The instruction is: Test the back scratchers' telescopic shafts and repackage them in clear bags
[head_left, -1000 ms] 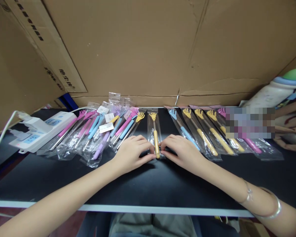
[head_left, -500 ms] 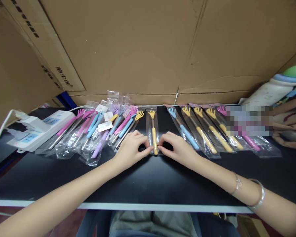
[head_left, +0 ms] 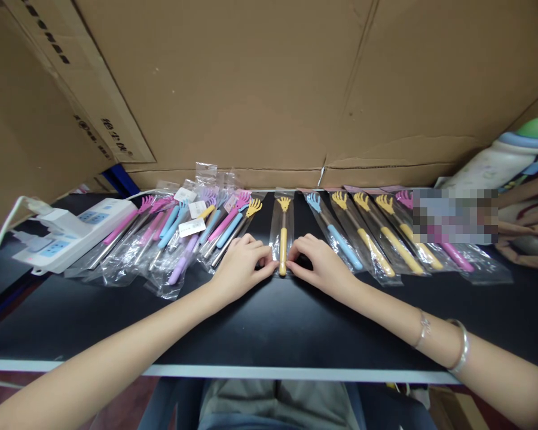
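Observation:
A yellow back scratcher [head_left: 283, 245] in a clear plastic bag lies on the black table between my hands, its claw end pointing away from me. My left hand [head_left: 240, 263] is closed, thumb and fingers pinching the bag's left edge beside the handle's near end. On the other side, my right hand [head_left: 318, 263] pinches the bag's right edge in the same way. To the left is a heap of bagged back scratchers [head_left: 192, 233] in pink, blue, purple and yellow, some with white labels. A blue back scratcher [head_left: 341, 245] lies just right of my right hand.
Several more bagged back scratchers [head_left: 397, 248], yellow and pink, lie in a row on the right. A white power strip [head_left: 78, 233] with plugs stands at the left. A tilted bottle [head_left: 488, 167] is at the far right. Cardboard [head_left: 260, 89] walls the back.
The yellow back scratcher's claw end has swung a little to the right, so it lies straighter. My hands have moved with it very slightly.

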{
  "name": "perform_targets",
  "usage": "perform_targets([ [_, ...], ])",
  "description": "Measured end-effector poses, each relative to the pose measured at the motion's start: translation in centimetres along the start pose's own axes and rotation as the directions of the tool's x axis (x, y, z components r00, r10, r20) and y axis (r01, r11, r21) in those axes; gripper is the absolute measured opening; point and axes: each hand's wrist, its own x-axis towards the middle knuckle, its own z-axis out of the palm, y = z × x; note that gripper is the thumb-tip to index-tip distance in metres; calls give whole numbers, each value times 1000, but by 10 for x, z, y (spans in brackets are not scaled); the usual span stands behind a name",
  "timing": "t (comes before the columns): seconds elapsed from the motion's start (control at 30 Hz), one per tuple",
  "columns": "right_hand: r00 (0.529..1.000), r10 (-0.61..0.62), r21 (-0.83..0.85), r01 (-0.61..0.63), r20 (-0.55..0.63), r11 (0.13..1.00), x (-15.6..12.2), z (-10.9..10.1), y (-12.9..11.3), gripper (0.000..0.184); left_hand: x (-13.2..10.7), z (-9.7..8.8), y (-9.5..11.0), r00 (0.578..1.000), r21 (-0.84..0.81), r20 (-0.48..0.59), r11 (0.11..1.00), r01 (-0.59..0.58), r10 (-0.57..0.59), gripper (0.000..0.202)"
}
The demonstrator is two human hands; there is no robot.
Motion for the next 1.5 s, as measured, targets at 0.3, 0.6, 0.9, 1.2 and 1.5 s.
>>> perform_targets([
  [0.3,1000,-7,-9,7,-15,1000,-2,2,5,8,-1,-1,-2,999,10,-32,1000,-18,19,13],
  [0.6,995,-92,-137,95,30,986,-1,-1,1,2,-4,-5,3,976,277,-137,952,-128,171,8],
  [0.9,969,-216,-235,238,117,942,-10,-12,1,18,-9,-14,1,925,397,-78,862,-314,373,13],
  [1.2,947,-283,-322,317,149,892,-14,-16,-8,26,-11,-18,10,905,431,30,811,-395,425,15],
  [1.5,953,-259,-307,296,155,904,-17,-18,-13,21,-16,-22,13,937,367,89,863,-347,339,18],
])
